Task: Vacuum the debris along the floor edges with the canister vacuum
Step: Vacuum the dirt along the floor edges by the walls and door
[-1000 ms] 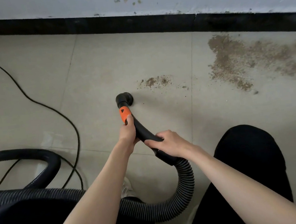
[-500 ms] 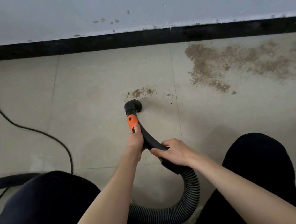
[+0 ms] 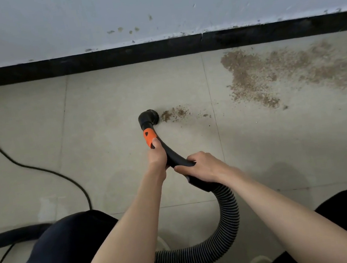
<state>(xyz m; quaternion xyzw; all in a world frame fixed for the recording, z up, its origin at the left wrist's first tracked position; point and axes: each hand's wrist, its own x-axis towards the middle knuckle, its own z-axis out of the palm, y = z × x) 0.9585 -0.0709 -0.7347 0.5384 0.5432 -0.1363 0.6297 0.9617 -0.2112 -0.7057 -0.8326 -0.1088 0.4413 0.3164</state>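
Observation:
Both hands hold the vacuum's curved black handle. My left hand [image 3: 157,157] grips it just below the orange collar [image 3: 149,137]. My right hand [image 3: 201,167] grips it lower, where the ribbed grey hose [image 3: 229,216] begins. The round black nozzle [image 3: 148,117] sits on the tiled floor, right beside a small patch of brown debris [image 3: 173,114]. A much larger spread of brown debris [image 3: 288,70] lies to the right, close to the black baseboard [image 3: 92,61].
A black power cord [image 3: 47,170] snakes across the floor at the left. My knees in dark trousers [image 3: 69,251] fill the bottom corners. The hose loops back under my arms toward the lower left. The wall above the baseboard is pale with flecks.
The nozzle has slid from below the small debris patch to its left edge. The view has moved closer to the wall and shifted right.

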